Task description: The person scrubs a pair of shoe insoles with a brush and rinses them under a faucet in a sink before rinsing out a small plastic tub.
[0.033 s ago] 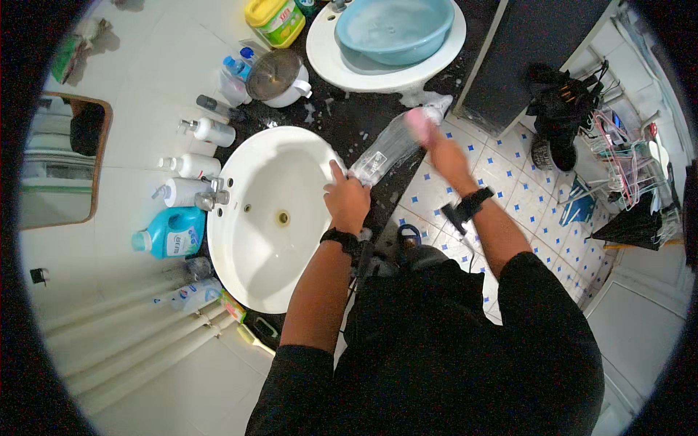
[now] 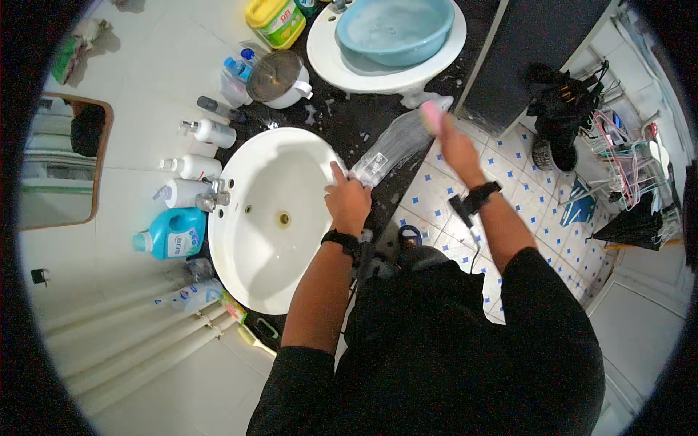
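Observation:
A long, flat, greyish piece, wet and soapy, lies slantwise on the dark counter; its exact kind I cannot make out. My left hand presses and grips its near end beside the white sink, the index finger stretched along the rim. At the far end, my right hand is closed round a pink scrubber, which is slightly blurred. Whether that scrubber is a brush or a sponge is unclear. Foam patches and drops mark the counter around the piece.
A light blue basin of sudsy water sits in a second sink. A lidded pot, pump bottles and a turquoise detergent jug line the wall side. At right are a dark door, hangers and tiled floor.
My right hand has moved a little to the right with the pink scrubber, away from the wet piece's middle. My left hand stays in place.

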`<state>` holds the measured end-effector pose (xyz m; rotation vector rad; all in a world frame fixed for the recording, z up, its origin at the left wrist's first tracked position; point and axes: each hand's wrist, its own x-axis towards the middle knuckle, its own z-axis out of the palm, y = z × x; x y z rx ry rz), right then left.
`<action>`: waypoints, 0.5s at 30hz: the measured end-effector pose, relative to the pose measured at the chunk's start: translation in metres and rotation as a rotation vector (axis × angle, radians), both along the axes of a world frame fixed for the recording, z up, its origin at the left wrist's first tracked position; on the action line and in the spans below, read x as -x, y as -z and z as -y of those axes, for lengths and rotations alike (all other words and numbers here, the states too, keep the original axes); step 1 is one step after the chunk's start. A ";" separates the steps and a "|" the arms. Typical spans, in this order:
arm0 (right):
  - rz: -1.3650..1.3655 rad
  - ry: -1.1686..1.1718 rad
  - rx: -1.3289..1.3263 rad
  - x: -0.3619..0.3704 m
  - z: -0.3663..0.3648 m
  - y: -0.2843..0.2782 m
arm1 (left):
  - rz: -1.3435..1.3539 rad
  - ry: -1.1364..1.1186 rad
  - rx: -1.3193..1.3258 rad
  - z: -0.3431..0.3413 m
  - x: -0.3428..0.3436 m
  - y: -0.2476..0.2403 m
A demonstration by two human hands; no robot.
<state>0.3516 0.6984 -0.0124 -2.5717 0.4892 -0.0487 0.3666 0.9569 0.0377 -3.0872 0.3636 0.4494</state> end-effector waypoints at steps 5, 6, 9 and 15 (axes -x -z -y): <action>0.085 0.112 -0.032 0.000 0.004 0.002 | 0.042 0.022 -0.005 0.001 0.003 0.005; -0.077 0.083 -0.033 0.006 -0.018 -0.006 | 0.032 0.009 -0.013 0.000 0.002 0.005; -0.080 -0.117 -0.011 0.028 -0.053 -0.017 | 0.014 0.001 -0.024 -0.004 -0.001 0.004; 0.085 0.082 0.004 -0.003 0.016 -0.007 | 0.012 0.019 -0.014 0.001 -0.001 0.002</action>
